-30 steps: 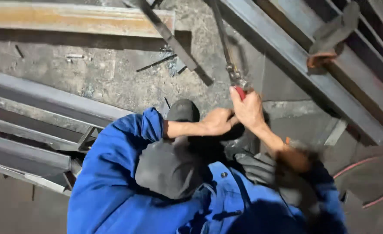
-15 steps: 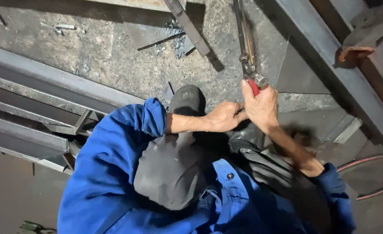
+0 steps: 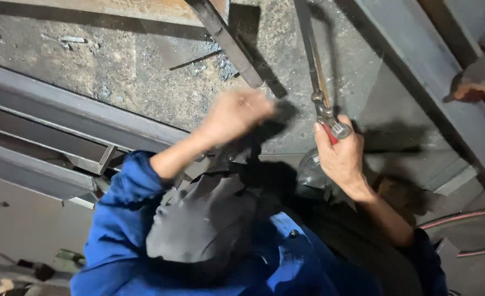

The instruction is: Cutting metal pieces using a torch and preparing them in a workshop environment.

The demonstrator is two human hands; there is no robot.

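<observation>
Above the right hand (image 3: 341, 159), its gripped torch (image 3: 322, 104) points upward.

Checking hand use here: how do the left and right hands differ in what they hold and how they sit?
The right hand is closed around a red-handled metal tool; the left hand shows nothing visible in its grip. The right hand looks sharp, the left hand motion-blurred. Both are bare, with blue sleeves pushed back.
</observation>
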